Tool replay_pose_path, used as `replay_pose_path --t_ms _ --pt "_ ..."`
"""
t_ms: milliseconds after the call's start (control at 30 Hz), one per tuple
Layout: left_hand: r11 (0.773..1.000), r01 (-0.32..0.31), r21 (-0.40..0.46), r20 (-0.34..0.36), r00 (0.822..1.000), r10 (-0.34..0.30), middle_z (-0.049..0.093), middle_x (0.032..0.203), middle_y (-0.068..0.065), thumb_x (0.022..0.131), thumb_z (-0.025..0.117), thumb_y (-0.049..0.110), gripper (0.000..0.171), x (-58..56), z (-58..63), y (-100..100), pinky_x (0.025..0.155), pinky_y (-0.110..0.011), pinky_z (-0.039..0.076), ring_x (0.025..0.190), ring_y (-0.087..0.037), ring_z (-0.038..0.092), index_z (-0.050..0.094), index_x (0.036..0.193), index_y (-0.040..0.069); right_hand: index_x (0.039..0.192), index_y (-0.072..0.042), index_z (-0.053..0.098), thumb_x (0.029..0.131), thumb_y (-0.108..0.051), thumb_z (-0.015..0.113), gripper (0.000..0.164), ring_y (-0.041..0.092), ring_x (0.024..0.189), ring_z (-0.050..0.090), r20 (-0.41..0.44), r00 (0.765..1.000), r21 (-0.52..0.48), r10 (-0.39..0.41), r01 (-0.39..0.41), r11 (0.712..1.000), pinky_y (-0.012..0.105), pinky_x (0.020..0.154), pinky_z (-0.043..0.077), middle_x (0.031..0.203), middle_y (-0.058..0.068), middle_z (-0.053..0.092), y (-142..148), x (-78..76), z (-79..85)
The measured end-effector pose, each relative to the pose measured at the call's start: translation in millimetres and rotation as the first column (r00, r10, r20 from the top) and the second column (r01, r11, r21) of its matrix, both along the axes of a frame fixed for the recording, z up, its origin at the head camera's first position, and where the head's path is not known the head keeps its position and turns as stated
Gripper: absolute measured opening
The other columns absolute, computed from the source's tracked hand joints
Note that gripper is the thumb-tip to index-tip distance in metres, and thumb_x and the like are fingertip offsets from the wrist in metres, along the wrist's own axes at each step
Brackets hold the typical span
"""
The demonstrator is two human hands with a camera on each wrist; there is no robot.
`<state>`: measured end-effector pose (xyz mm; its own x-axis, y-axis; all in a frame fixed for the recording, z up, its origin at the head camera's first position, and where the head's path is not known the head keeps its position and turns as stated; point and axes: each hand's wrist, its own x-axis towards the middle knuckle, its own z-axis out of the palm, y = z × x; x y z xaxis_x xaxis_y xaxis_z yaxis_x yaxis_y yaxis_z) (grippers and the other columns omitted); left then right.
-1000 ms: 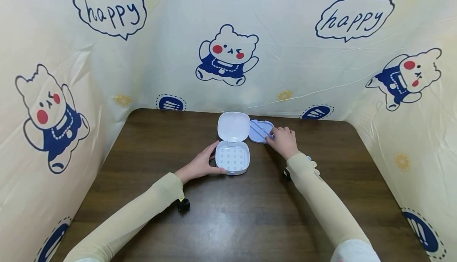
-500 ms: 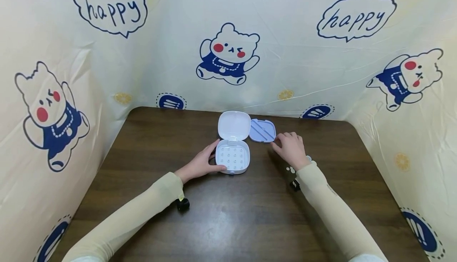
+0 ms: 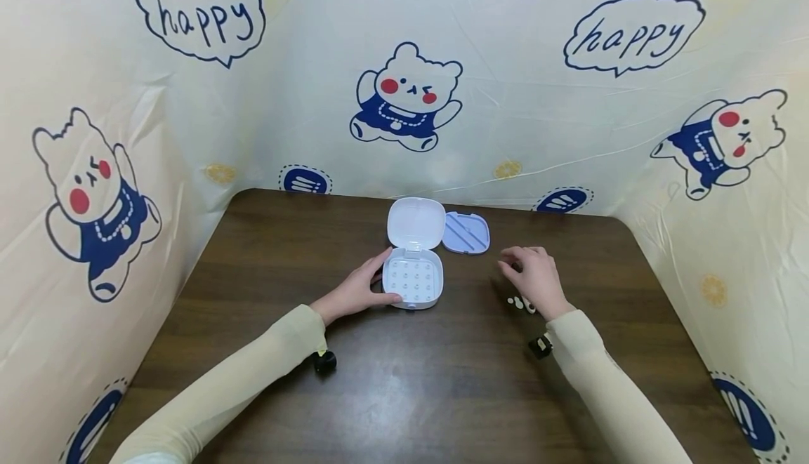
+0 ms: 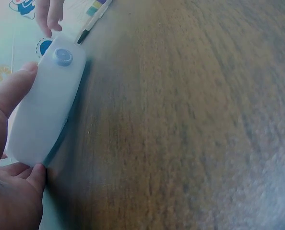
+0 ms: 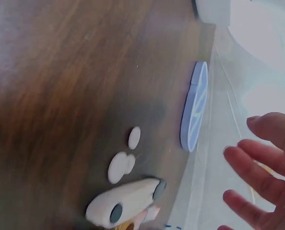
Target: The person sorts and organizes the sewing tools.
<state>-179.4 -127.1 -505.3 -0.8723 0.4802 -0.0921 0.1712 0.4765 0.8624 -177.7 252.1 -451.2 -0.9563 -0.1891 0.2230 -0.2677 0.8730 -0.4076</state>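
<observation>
As the left hand (image 3: 354, 294) grips the open white case (image 4: 49, 105) by its left side, thumb at the front edge, the right hand (image 3: 536, 278) hovers to the case's right, fingers spread and loosely bent! Just right of the case's raised lid (image 3: 416, 224) lies a flat blue panel (image 3: 466, 233) on the brown table (image 3: 379, 394), with small white pieces (image 5: 117, 167) farther right of the case.
</observation>
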Motion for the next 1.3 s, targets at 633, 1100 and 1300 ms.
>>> replay_pose_path --t_ms 633,1100,1300 --pt "1.000 -0.016 0.017 0.011 1.000 0.015 0.023 0.170 -0.017 0.087 0.087 0.036 0.110 0.3 -1.8 0.8 0.122 -0.044 0.035 0.155 -0.032 0.030 0.016 0.168 0.013 0.122 0.001 0.074 0.100 -0.016 0.072 0.028 0.043 0.122 0.049 0.014 0.999 -0.170 -0.033 0.035 0.985 0.065 0.106 0.035 0.113 0.020 0.075 44.9 30.0 10.8" --pt "1.000 -0.016 -0.002 0.004 1.000 0.016 0.023 0.171 -0.016 0.087 0.086 0.037 0.109 0.3 -1.4 -0.1 0.123 -0.045 0.034 0.155 -0.032 0.029 0.017 0.168 0.014 0.122 -0.001 0.075 0.102 -0.022 0.070 0.030 0.044 0.127 0.047 0.042 0.993 -0.182 -0.114 0.120 0.976 0.069 0.103 0.038 0.118 0.022 0.072 79.1 49.6 -0.2" --pt "1.000 -0.009 -0.005 -0.004 1.000 0.009 0.023 0.171 -0.016 0.088 0.086 0.038 0.109 -0.9 -2.6 -0.6 0.123 -0.046 0.034 0.156 -0.032 0.028 0.017 0.168 0.013 0.119 -0.002 0.077 0.099 -0.018 0.073 0.026 0.042 0.122 0.050 0.020 0.993 -0.191 -0.117 0.118 0.974 0.062 0.098 0.040 0.115 0.021 0.074 92.8 56.4 -11.0"
